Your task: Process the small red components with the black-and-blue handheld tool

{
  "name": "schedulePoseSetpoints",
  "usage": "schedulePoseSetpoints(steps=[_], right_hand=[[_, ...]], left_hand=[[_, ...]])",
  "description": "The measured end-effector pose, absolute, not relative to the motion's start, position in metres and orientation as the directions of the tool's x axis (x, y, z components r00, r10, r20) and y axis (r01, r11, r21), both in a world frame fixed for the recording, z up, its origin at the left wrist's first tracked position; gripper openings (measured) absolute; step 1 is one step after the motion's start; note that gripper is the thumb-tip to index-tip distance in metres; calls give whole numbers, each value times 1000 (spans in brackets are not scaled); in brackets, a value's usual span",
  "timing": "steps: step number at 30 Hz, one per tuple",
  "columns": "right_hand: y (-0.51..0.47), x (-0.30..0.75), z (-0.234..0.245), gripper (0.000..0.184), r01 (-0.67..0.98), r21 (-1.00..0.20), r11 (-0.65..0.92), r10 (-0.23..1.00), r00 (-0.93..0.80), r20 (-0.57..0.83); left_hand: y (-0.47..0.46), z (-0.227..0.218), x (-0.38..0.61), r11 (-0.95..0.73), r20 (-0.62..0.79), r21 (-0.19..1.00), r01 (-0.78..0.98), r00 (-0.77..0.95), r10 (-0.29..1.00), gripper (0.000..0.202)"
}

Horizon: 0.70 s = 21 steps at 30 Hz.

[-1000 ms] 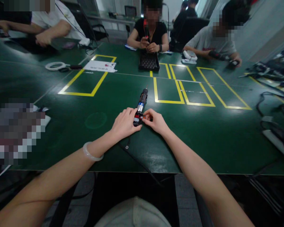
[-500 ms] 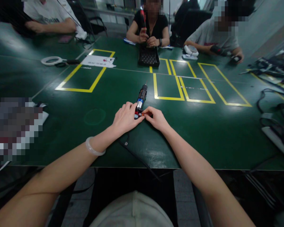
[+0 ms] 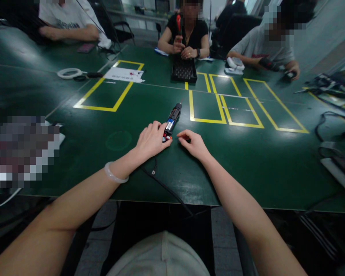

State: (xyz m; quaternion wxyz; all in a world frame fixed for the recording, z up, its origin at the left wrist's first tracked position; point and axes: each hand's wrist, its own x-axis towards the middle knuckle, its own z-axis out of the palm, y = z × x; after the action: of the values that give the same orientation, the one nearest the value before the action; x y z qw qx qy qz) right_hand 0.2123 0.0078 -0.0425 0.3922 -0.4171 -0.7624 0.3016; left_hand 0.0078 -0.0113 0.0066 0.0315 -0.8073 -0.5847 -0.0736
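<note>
A slim electric screwdriver (image 3: pixel 173 118) with exposed innards lies slantwise on the green table, its black nose and thin bit pointing away from me. It has a silver and blue cylinder in the middle and small red and orange parts at the near end. My left hand (image 3: pixel 151 140) is closed around that near end, its thumb below the red parts and its fingers along the left side. Just to the right, my right hand (image 3: pixel 194 143) hovers apart from the tool, fingers loosely bent, thumb and forefinger slightly parted. Nothing shows between them.
Black cable (image 3: pixel 169 189) with a small ring terminal (image 3: pixel 153 173) lies near the front edge. A black tray (image 3: pixel 184 73) stands before a co-worker holding a red-handled tool (image 3: pixel 178 25). Yellow tape outlines (image 3: pixel 208 122), a paper sheet (image 3: pixel 123 74) and cables (image 3: pixel 323 115) at right surround.
My right hand has let go of the screwdriver's near end and drawn a little to the right. The tool tilts slightly more to the right. The whole view has shifted slightly.
</note>
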Motion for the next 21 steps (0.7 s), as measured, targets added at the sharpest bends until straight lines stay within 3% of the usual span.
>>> schedulePoseSetpoints(steps=[11, 21], right_hand=[[8, 214, -40, 17, 453, -779, 433, 893, -333, 302], [8, 215, -40, 14, 459, -776, 433, 892, -342, 295]], left_hand=[[52, 2, -84, -27, 112, 56, 998, 21, 993, 69], [80, 1, -172, 169, 163, 143, 975, -191, 968, 61]])
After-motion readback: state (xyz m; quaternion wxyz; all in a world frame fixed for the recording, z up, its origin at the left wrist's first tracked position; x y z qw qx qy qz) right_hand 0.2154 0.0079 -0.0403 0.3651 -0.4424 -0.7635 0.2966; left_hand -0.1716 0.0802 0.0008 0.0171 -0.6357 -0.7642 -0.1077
